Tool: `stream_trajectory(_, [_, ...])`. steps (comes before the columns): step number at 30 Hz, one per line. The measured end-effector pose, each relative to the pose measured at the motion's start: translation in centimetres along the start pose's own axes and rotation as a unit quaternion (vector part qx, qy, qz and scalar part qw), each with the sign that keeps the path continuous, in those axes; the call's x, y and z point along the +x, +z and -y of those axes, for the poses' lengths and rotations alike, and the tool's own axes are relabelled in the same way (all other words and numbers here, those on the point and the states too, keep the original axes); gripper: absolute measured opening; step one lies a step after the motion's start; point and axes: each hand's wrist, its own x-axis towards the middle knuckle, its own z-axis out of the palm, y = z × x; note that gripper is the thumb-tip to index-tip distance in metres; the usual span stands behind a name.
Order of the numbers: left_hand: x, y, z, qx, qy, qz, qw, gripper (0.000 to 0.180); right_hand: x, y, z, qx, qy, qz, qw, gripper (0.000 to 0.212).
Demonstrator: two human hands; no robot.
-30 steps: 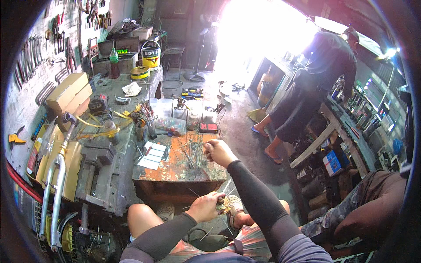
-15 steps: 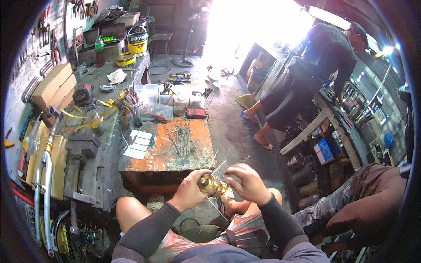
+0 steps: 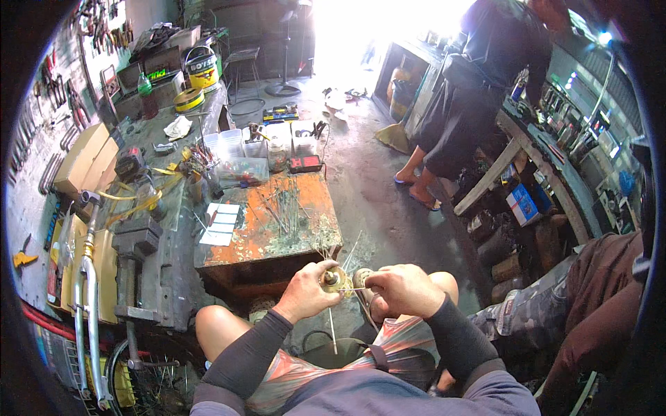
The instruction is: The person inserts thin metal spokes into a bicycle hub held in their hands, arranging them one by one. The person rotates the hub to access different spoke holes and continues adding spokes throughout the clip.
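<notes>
My left hand [image 3: 306, 291] is closed around a gold bicycle hub [image 3: 334, 278], its axle end tipped up toward me. Several thin spokes stick out of the hub, and one long spoke [image 3: 333, 329] hangs down between my knees. To the right, my right hand [image 3: 408, 291] has its thumb and fingers pinched on a thin spoke [image 3: 356, 289] running across to the hub. A bunch of loose spokes [image 3: 286, 211] lies on the worn orange tabletop [image 3: 316, 197] just beyond my hands.
A white paper [image 3: 220, 223] lies on the orange top, with clear plastic bins [image 3: 239, 171] behind it. A bench vise [image 3: 137, 236] and a bicycle fork [image 3: 84, 298] are at left. One person [image 3: 479, 76] bends over the right-hand bench; another person's camouflage-clad leg [image 3: 531, 315] is close at right.
My right fingers have gone from spread to pinched on a spoke. The hub has turned in my left hand, its end facing me more. The far person's feet have shifted.
</notes>
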Motion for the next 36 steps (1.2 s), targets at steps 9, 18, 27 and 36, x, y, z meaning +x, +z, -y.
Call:
stream_trajectory(9, [0.6, -1.9, 1.9, -0.605, 0.007, 0.123, 0.787, 0.086, 2.7, -4.5, -0.9, -0.077, -0.126, -0.212, 0.966, 0.021])
stream_trajectory(18, [1.1, -2.6, 0.6, -0.281, 0.129, -0.024, 0.95, 0.082, 4.3, -1.6, -2.8, -0.061, -0.166, -0.249, 0.952, 0.026])
stream_trajectory(27, [0.5, -1.9, 0.2, 0.04, 0.194, -0.106, 0.974, 0.068, 4.6, -1.0, -2.3, -0.096, -0.084, -0.148, 0.981, 0.024])
stream_trajectory(36, [0.7, -1.4, -0.7, -0.008, 0.088, -0.055, 0.995, 0.062, 3.4, -2.7, 1.4, -0.235, -0.083, -0.138, 0.959, 0.019])
